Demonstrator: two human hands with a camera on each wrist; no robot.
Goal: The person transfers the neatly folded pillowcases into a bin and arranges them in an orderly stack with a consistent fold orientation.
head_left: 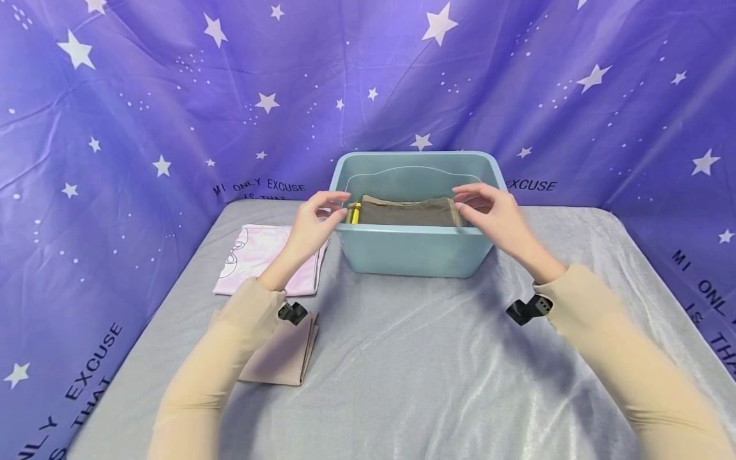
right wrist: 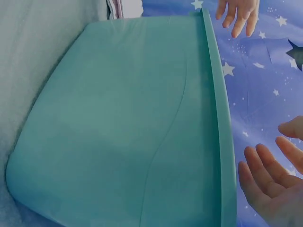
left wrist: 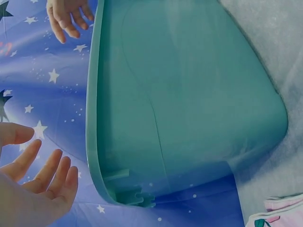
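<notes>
Fingers (head_left: 474,188) flank brown cloth (head_left: 408,213) partly hidden inside the bin (head_left: 411,253).

Head view facing down, wrist views close, all sharing the bin (head_left: 415,254)

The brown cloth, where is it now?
In the head view, the brown cloth is inside the blue bin, between the left hand and the right hand, just right of the yellow strip.
</notes>
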